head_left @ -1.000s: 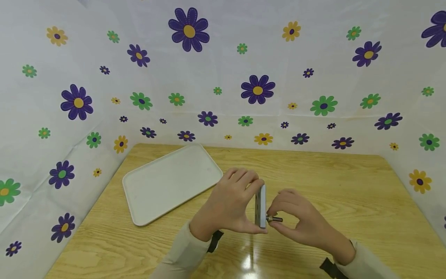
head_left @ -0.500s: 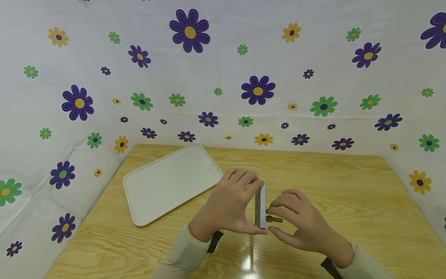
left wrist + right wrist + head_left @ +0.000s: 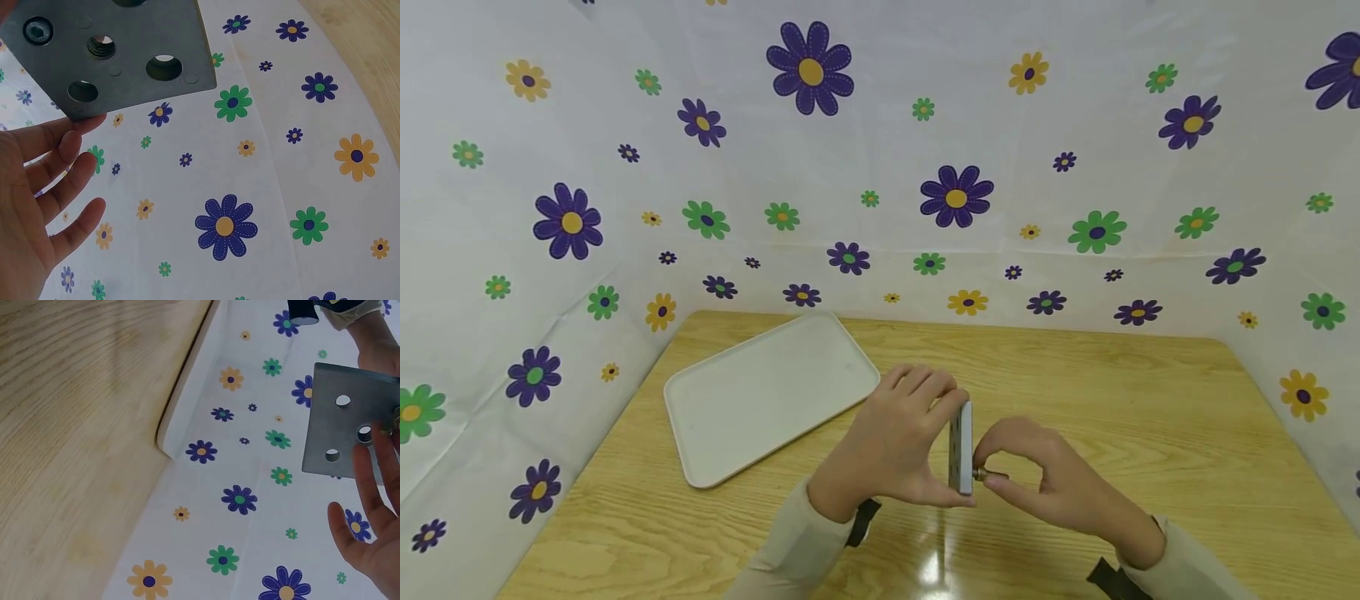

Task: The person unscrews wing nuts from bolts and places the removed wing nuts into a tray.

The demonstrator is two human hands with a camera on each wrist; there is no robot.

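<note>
My left hand (image 3: 895, 437) grips a grey metal plate (image 3: 966, 446) by its edges, fingers over the top and thumb beneath, holding it upright above the table. Several holes pierce the plate, and in the left wrist view the head of a socket-head bolt (image 3: 38, 30) fills one of them. On the plate's right side the bolt's shank sticks out with a brass-coloured nut (image 3: 979, 474) close to the face. My right hand (image 3: 1052, 475) pinches the nut between thumb and index finger. In the right wrist view the nut (image 3: 397, 419) is partly cut off by the frame edge.
A white rectangular tray (image 3: 767, 400) lies at an angle on the wooden table (image 3: 1112, 400), left of my hands. White flower-patterned cloth (image 3: 880, 150) stands around the back and sides of the table.
Half a second ago the right fingers were spread off the nut; now thumb and index finger close on it again. The left hand and plate have stayed nearly in place.
</note>
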